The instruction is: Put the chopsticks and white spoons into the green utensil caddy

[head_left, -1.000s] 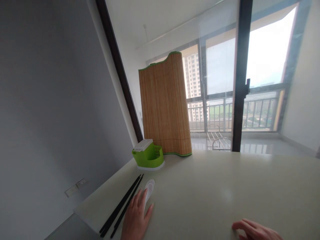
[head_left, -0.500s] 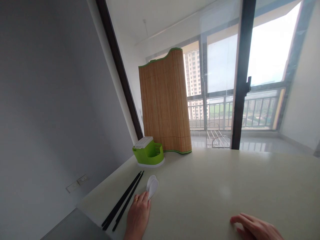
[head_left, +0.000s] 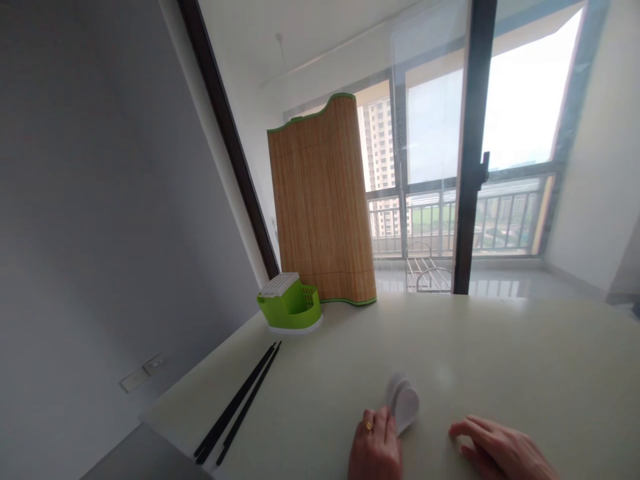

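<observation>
My left hand (head_left: 376, 443), with a ring on one finger, is closed around the handles of white soup spoons (head_left: 406, 404). The spoons' bowls overlap and point away from me, slightly blurred; I cannot tell exactly how many there are. To their right, my right hand (head_left: 495, 447) hangs near the table's front with its fingers loosely curved and apart, holding nothing. Several black chopsticks (head_left: 245, 403) lie side by side on the left part of the table. Beyond them stands a green utensil holder (head_left: 291, 308) with a white slotted top and a white base.
A bamboo mat (head_left: 323, 207) with green edging stands upright at the back of the pale table (head_left: 480, 347), behind the holder. A grey wall (head_left: 125, 200) borders the left side. Behind the table is a dark-framed glass door (head_left: 465, 200) onto a balcony.
My left hand has carried the white spoons to the right, away from the chopsticks and closer to my right hand. The whole view has shifted slightly. My right hand keeps its pose.
</observation>
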Tool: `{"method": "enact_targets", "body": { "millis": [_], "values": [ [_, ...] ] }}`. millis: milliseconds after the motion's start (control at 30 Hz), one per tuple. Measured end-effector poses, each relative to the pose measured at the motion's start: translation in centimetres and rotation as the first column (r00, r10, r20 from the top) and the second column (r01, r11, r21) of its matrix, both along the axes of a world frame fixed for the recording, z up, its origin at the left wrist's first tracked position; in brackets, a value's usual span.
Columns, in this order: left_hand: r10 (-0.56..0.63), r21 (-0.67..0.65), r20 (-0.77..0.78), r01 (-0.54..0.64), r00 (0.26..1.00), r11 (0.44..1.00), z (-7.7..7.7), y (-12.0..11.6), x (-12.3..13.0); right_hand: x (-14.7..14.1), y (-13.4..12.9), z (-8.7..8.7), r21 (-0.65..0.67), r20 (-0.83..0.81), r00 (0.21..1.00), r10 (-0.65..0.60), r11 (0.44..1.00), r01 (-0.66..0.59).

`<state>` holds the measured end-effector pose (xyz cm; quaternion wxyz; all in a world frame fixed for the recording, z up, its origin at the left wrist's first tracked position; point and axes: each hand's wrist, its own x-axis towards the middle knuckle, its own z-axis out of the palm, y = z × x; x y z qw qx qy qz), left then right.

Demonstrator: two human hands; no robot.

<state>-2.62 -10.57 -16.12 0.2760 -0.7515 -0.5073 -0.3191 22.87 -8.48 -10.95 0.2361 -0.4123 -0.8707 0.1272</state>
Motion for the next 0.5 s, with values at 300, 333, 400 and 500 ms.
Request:
{"method": "enact_targets", "body": {
  "millis": [300,333,400,500],
  "values": [
    [0.154,-0.345,0.163,-0.09,0.975,0.934,-1.4,-0.9,11.1,0.2,-0.4,1.3,0.014,0.13,0.986,-0.107,0.994,0.106],
    [0.18,-0.424,0.171,-0.092,0.969,0.901,-0.7,-1.1,11.4,0.3,-0.3,1.3,0.023,0.132,0.984,-0.121,0.993,0.119],
    [0.189,-0.541,0.165,-0.071,0.968,0.838,0.7,-1.5,11.8,0.6,-0.3,1.4,0.028,0.122,0.982,-0.147,0.989,0.145],
    [0.142,-0.637,0.142,-0.02,0.98,0.77,2.4,-2.0,12.0,0.9,-0.2,1.8,0.025,0.114,0.976,-0.187,0.982,0.186]
  ]
}}
